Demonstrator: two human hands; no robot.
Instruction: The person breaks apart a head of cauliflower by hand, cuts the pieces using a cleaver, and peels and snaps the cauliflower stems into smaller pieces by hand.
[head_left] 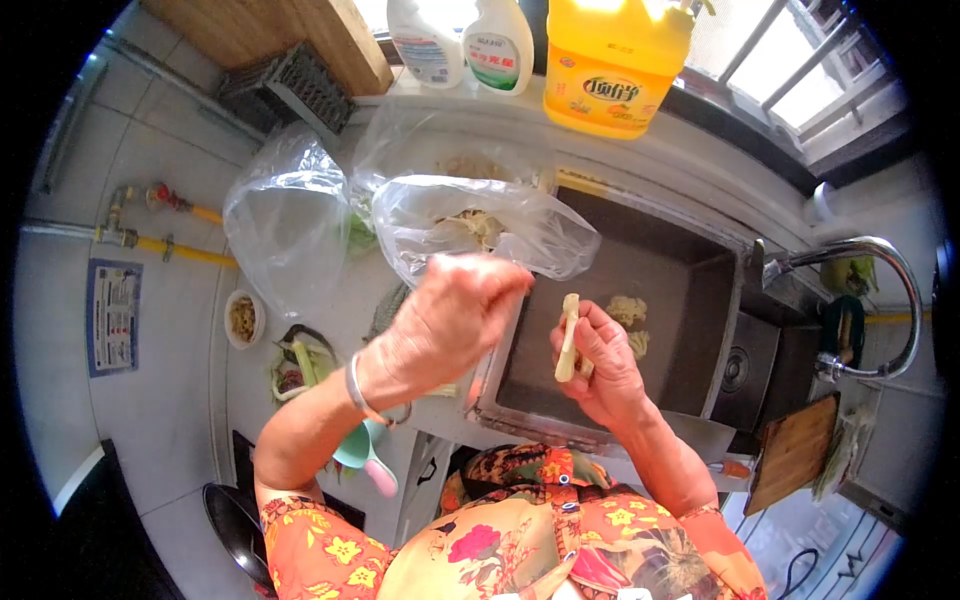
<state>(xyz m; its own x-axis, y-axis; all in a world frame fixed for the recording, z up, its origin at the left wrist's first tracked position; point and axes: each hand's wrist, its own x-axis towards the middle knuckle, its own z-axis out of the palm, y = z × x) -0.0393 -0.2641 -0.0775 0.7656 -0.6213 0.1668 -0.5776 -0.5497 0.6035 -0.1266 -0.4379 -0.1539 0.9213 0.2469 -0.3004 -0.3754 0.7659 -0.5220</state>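
My right hand (605,365) grips a pale cauliflower stalk (568,340), held upright over the near left part of the sink (690,250). My left hand (460,310), a band on its wrist, is closed and slightly blurred. It is in front of the mouth of a clear plastic bag (570,240); whatever its fingers hold is hidden. Inside the bag lie pale cauliflower scraps (475,228). Two cauliflower florets (628,310) rest on the sink bottom, just beyond my right hand.
Another clear bag (285,230) stands left, near a small white bowl (243,318). A yellow jug (615,70) and white bottles (497,50) line the sill. The faucet (905,300) arches at right beside a wooden board (795,450). A green scoop (355,447) is below my left forearm.
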